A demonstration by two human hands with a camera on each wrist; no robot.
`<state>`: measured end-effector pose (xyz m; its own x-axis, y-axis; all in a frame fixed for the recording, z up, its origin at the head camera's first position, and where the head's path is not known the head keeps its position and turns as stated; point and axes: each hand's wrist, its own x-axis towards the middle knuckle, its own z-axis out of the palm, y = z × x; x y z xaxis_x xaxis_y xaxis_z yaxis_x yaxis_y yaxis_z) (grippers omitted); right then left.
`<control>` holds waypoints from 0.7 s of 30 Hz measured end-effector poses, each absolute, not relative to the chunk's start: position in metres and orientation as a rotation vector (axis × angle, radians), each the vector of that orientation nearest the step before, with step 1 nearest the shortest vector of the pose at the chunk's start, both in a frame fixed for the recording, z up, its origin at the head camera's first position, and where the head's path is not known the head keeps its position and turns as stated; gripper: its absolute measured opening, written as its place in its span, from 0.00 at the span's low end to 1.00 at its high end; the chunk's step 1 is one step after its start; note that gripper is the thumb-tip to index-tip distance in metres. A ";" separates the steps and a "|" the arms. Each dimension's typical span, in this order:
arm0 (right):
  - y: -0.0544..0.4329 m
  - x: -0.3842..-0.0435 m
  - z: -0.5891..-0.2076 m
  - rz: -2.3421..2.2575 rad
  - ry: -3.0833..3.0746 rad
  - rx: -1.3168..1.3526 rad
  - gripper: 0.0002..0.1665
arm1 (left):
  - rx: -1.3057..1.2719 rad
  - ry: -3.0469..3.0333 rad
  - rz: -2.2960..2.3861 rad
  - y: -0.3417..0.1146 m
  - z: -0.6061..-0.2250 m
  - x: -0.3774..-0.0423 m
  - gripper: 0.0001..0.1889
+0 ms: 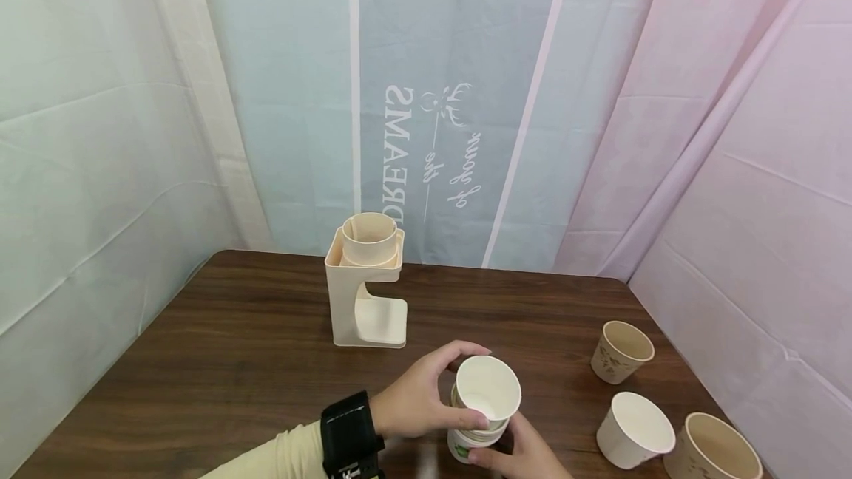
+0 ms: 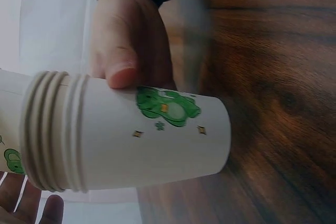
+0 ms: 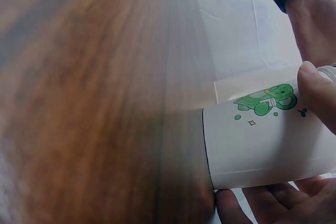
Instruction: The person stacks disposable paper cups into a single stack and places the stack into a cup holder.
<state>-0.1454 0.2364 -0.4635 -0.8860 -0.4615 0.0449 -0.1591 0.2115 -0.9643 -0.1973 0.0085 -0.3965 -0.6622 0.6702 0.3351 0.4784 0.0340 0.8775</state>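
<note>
A white paper cup stands mouth up on top of a stack of nested paper cups. My left hand grips this top cup, thumb at the near side and fingers around the far side. Lower down, my right hand holds the stack, its thumb across the front. In the left wrist view several rims sit close together above a white cup printed with a green cartoon animal. The same print shows on the cup in the right wrist view, with right-hand fingers beneath it.
A cream dispenser-like stand with a round tube in its top stands at the back of the brown wooden table. At the right are a tan patterned cup, a white cup and another tan cup. Cloth curtains enclose the table.
</note>
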 end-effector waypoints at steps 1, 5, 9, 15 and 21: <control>0.236 -0.145 -0.464 -1.728 2.238 -0.585 0.44 | 1.198 2.131 1.688 0.009 -0.398 -0.198 0.36; 0.236 -0.145 -0.464 -1.725 2.249 -0.576 0.43 | 1.188 2.134 1.687 0.009 -0.402 -0.200 0.36; 0.236 -0.145 -0.465 -1.722 2.283 -0.601 0.43 | 1.198 2.132 1.690 0.009 -0.405 -0.202 0.36; 0.235 -0.144 -0.468 -1.742 2.323 -0.700 0.42 | 1.233 2.138 1.679 0.008 -0.411 -0.203 0.36; 0.235 -0.145 -0.470 -1.773 2.302 -0.745 0.43 | 1.232 2.124 1.662 0.009 -0.416 -0.204 0.35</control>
